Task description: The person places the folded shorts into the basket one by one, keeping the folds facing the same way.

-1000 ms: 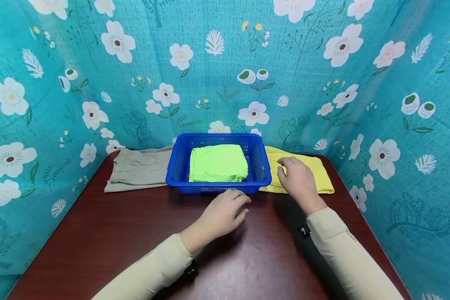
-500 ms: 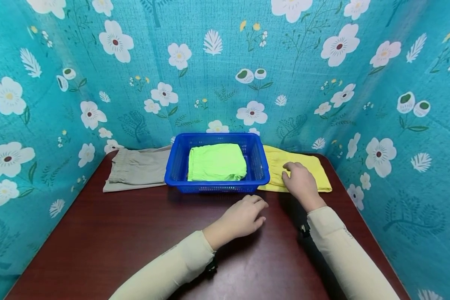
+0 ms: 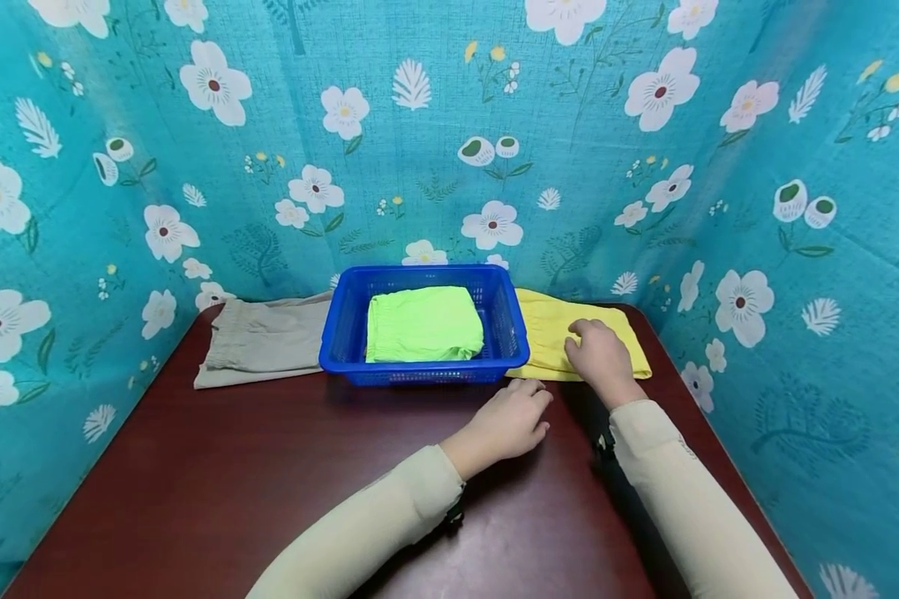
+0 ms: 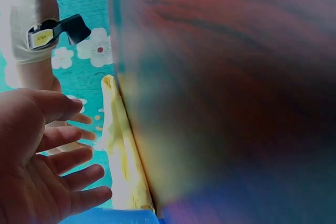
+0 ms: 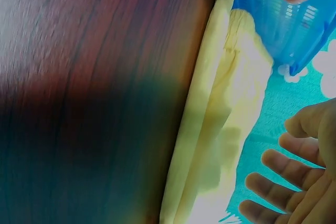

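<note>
Folded yellow trousers (image 3: 547, 320) with a gathered waistband lie on the table, right of the blue basket (image 3: 419, 367). Over their front part hovers my right hand (image 3: 602, 358), fingers relaxed and holding nothing. My left hand (image 3: 511, 420) is just in front of the basket's right corner, near the yellow trousers' front edge, its fingers loosely spread and bare. Inside the basket sits a folded bright green garment (image 3: 423, 324) with an elastic waist. Both palms show without any object in the wrist views, where the yellow trousers (image 5: 231, 87) lie beyond the right fingers (image 5: 281, 163).
A folded grey garment (image 3: 270, 337) lies left of the basket, partly behind its side. The dark red wooden table (image 3: 270, 466) extends toward me. A teal flowered cloth (image 3: 419, 141) encloses the back and both sides.
My left hand has moved right, from before the basket's middle to its front right corner. My right hand has shifted slightly right over the yellow trousers. The head view has turned a little right.
</note>
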Available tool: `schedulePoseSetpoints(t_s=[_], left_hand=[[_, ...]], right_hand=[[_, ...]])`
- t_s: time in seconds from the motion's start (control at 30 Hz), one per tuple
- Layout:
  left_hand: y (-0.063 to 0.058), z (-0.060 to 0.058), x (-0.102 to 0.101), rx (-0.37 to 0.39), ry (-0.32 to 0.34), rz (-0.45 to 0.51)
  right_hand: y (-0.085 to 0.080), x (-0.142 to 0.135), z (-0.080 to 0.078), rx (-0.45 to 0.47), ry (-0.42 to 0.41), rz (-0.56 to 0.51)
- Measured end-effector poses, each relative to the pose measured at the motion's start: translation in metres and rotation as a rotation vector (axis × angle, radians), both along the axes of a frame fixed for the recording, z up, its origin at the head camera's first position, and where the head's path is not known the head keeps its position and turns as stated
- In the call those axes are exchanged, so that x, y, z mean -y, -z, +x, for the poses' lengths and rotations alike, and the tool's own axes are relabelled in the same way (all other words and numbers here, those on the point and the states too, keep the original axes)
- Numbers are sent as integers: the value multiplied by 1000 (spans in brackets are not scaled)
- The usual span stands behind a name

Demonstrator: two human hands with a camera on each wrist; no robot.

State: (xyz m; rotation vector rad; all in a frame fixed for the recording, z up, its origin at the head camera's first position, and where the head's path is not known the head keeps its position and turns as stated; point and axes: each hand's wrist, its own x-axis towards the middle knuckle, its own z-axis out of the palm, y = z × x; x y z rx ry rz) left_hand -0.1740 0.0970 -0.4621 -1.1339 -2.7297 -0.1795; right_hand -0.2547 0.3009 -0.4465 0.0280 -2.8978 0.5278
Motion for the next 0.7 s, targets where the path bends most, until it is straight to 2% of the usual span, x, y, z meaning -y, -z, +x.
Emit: schedulePoseSetpoints(t_s=[0.33,0.57,0.7], left_hand=[[0,-19,-29,39,-45,-45],[7,-38,-41,31,-36,-91],[5,-48,-49,21,-29,-98]], right_hand=[[12,-20,-12,55,43,-13],[23,-32,-15,2,82,61],[25,-43,-16,70,110,49]])
